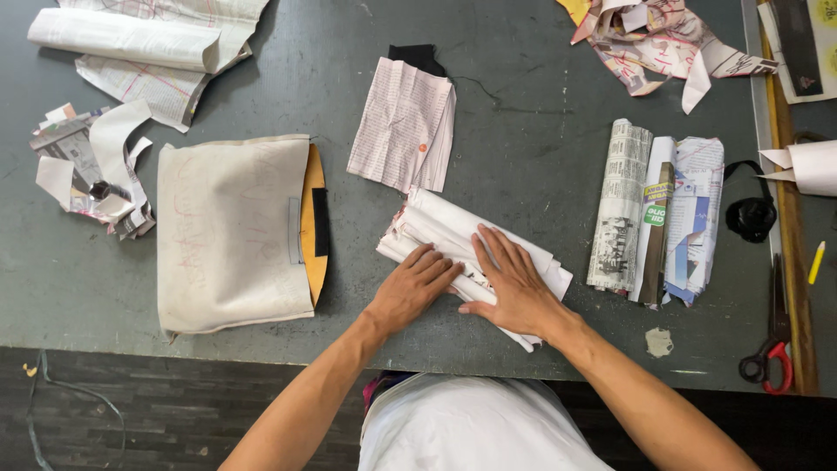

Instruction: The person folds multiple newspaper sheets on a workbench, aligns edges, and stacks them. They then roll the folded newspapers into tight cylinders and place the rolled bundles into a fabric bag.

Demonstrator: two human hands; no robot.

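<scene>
A: Dark green bench (540, 157), scuffed, littered with paper. Near centre lies a folded white paper bundle (436, 220), angled from far left to near right. Both hands are on it.

B: Hand state?

A: Left hand (410, 288) lies flat, fingers (436, 266) close together, pressing the bundle's near edge. Right hand (516, 292) lies flat on top, fingers (497, 249) slightly spread, pointing far. Neither is pinching anything.

B: Technique note?

A: My judgement: keep both palms low and the pressure even, so the layers stay aligned and the crease sets sharp; loose ends at the near right corner could slip.

B: Containers?

A: One flat beige pouch (231, 231) at left, its mouth facing right, showing an orange lining (311, 227); contents cannot be told. Three rolled newspaper bundles (654, 214) lie side by side at right, and red-handled scissors (772, 344) sit by the bench's right edge.
</scene>
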